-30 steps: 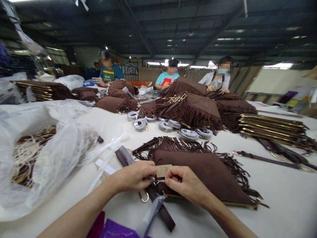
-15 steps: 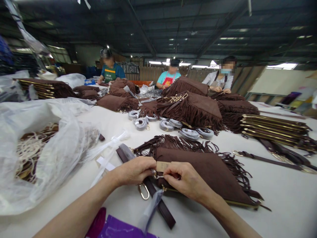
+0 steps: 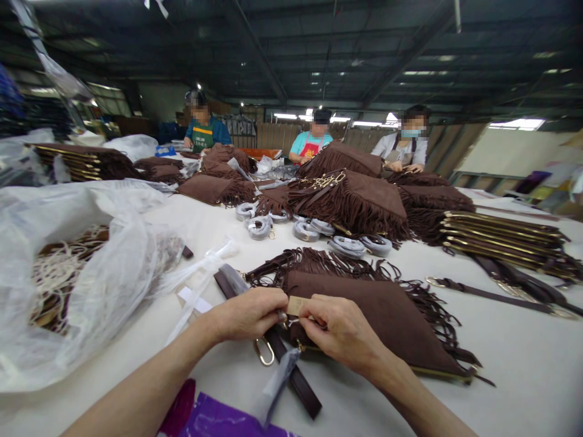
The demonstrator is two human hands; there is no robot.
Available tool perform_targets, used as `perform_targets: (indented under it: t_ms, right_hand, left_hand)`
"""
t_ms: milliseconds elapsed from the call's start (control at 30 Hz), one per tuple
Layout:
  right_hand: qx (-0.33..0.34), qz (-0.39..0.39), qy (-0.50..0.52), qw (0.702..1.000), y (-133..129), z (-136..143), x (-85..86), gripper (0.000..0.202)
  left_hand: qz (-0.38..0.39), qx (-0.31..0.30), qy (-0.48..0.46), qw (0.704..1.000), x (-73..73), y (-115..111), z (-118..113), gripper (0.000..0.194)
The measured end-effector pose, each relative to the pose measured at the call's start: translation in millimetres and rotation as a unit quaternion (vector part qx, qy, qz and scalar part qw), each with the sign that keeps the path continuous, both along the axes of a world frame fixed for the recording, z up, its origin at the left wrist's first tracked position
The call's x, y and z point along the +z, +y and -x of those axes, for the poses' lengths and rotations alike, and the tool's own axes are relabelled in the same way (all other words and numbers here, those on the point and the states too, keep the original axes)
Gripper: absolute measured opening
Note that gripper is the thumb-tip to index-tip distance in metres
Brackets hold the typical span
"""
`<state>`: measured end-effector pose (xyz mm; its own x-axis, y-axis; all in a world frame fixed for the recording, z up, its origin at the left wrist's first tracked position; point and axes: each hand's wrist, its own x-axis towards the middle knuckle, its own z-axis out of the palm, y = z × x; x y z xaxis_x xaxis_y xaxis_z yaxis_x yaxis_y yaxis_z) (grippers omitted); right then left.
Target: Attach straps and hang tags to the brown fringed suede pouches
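A dark brown fringed handbag (image 3: 364, 309) lies flat on the table, its zipper edge towards me. Over its left corner, my left hand (image 3: 257, 312) is closed in a pinch on a small metal ring (image 3: 283, 318), partly hidden by the fingertips. Thumb and fingertips of my right hand (image 3: 339, 328) pinch a thin white string at a tan hang tag (image 3: 297, 305), which shows between both hands. A dark strap (image 3: 298, 385) with a gold oval link (image 3: 264, 352) passes beneath my left hand. From the zipper end hangs a pull wrapped in clear plastic (image 3: 280, 382).
A plastic bag of stringed tags (image 3: 68, 273) stands left. Wrapped strap coils (image 3: 305, 230) and piled fringed bags (image 3: 355, 200) lie beyond. Gold-edged bags (image 3: 501, 237) are stacked right, near loose straps (image 3: 496, 294). Purple packaging (image 3: 218, 419) lies in front. Several co-workers work across the table.
My right hand has shifted slightly, and the tan tag has tilted a little between the hands. The handbag stays in place.
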<state>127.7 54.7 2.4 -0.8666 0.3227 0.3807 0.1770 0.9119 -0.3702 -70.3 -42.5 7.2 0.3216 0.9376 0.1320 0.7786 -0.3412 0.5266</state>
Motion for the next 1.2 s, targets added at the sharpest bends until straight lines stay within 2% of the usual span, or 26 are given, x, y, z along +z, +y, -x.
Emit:
perform_targets:
  t_ms: [200, 400, 700, 900, 1200]
  right_hand:
    - [0.009, 0.027, 0.012, 1.0, 0, 2, -4.3, 0.016]
    - [-0.006, 0.066, 0.024, 0.998, -2, 4, -7.7, 0.016]
    - [-0.017, 0.125, 0.03, 0.992, -2, 6, -10.0, 0.016]
    - [-0.018, 0.127, 0.034, 0.991, -2, 7, -11.4, 0.016]
    - [-0.021, 0.068, 0.039, 0.997, -5, 8, -10.7, 0.016]
  left_hand:
    - [0.0, -0.033, -0.005, 0.999, 3.7, 0, -1, 0.031]
    - [-0.008, -0.009, 0.004, 1.0, 5.3, -1, -3, 0.024]
    - [-0.01, -0.011, 0.002, 1.0, -5.4, 1, 1, 0.023]
    - [-0.008, -0.022, -0.001, 1.0, -3.0, 3, 1, 0.026]
    - [-0.016, -0.002, 0.029, 0.999, -4.6, 5, 1, 0.03]
